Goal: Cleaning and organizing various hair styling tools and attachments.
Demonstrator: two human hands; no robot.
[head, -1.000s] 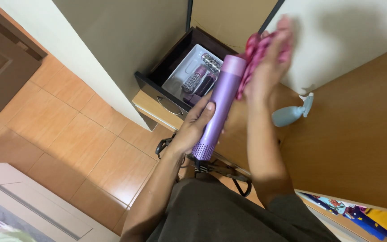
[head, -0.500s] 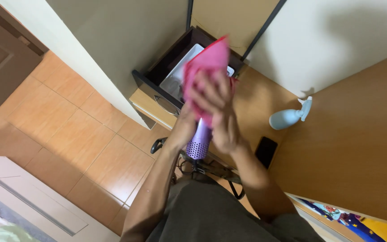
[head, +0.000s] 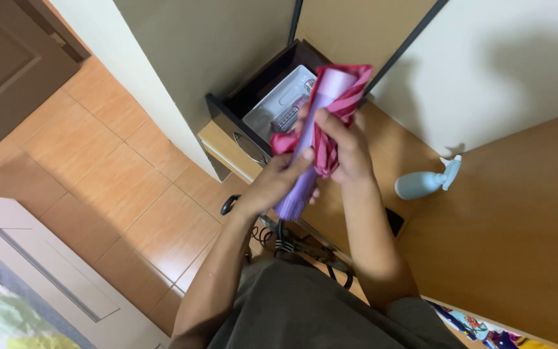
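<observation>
Room: orange-brown tiled floor [head: 117, 187] fills the left half of frame, brown wooden door [head: 8, 71] upper left, white wall [head: 505, 64] upper right, light wooden desktop [head: 524, 245] at right. Open dark drawer [head: 243, 106] at top centre holds a white plastic tray [head: 279, 103] with a round bristle hairbrush [head: 287, 118] in it. Lilac cylindrical hair-styling tool [head: 305, 178] sits mid-frame above the drawer's edge, long axis running lower left to upper right, blunt end pointing up towards the drawer, corded end pointing down at the person. Left hand [head: 276, 184] is closed around its lower barrel. Right hand [head: 347, 152] is clenched on a pink cloth [head: 330, 116] wrapped over the tool's upper end. Pale blue plastic spray bottle [head: 424, 182] lies on its side on the desktop, right of centre, nozzle towards the wall; no label readable. Colourful printed package [head: 479, 326] at bottom right edge, mostly cut off.
</observation>
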